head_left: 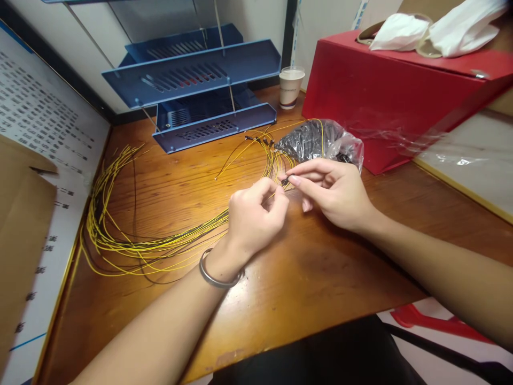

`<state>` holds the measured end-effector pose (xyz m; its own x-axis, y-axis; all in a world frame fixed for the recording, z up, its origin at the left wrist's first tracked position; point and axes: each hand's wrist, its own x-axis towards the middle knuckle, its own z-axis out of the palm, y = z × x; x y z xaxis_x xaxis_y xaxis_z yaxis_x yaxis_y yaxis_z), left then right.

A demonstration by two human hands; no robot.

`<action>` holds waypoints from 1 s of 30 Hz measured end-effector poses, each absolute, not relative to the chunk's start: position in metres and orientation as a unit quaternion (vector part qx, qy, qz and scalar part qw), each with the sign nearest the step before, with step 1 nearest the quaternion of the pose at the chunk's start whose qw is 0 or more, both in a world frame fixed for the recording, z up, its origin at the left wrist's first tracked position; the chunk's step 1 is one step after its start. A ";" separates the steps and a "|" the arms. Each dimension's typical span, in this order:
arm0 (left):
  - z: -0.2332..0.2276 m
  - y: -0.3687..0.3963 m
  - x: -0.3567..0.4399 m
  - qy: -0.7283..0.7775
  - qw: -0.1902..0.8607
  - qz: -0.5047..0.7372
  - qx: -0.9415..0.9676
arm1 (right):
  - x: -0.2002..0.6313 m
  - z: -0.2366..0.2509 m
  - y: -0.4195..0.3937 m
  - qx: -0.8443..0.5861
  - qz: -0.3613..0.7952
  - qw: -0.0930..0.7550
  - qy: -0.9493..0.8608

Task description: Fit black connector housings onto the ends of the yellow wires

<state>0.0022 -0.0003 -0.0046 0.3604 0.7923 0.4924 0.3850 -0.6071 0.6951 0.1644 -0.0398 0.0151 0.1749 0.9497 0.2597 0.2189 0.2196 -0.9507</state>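
Note:
My right hand [334,192] pinches a small black connector [285,181] between thumb and fingertips. Close beside it, my left hand [258,214] is closed, thumb against fingers, apparently on the thin wire at that connector; the exact grip is hidden behind the fingers. A long bundle of yellow and black wires [160,246] curves across the wooden table from the left and passes behind my left hand. Several wire ends with black connectors [264,141] lie just beyond my hands. Past my right fingers sits a clear plastic bag [306,140] with dark small parts inside.
A blue tiered rack [192,80] stands at the back, with a paper cup [291,88] beside it. A large red box [385,85] with white crumpled tissue [401,32] on top fills the back right. Brown cardboard [24,214] leans at the left. The table's front edge is near my forearms.

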 end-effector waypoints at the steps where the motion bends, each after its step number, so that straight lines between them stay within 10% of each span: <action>1: -0.004 0.000 0.002 0.373 0.240 0.424 0.789 | 0.164 0.015 -0.040 -0.531 0.329 0.552 -0.551; 30: -0.001 -0.003 0.002 0.373 0.271 0.394 0.795 | 0.164 0.017 -0.041 -0.547 0.337 0.518 -0.565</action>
<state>0.0022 -0.0029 -0.0013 0.4115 0.8071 0.4235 0.3800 -0.5742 0.7252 0.1641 -0.0411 0.0166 0.1348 0.9672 0.2151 0.2684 0.1733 -0.9476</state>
